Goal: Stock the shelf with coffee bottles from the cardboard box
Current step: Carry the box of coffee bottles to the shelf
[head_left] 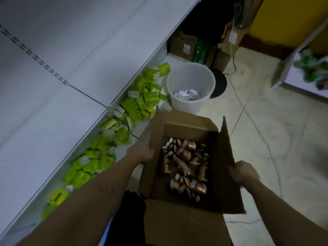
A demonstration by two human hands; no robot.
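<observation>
An open cardboard box [179, 226] sits low in the middle of the head view, its flaps standing up. Several brown coffee bottles [186, 164] with white caps lie jumbled on its bottom. My left hand [143, 152] grips the box's left wall just under the flap. My right hand [244, 172] holds the outside of the right flap. White empty shelves [76, 43] run along the left, slanting from the lower left to the upper middle.
Green packets [140, 102] lie heaped on the lowest shelf beside the box. A white bin [190, 86] with crumpled paper stands just beyond the box. Further back are cardboard boxes [182, 45] and cables on the tiled floor [276, 121]; another shelf [291, 68] stands at the right.
</observation>
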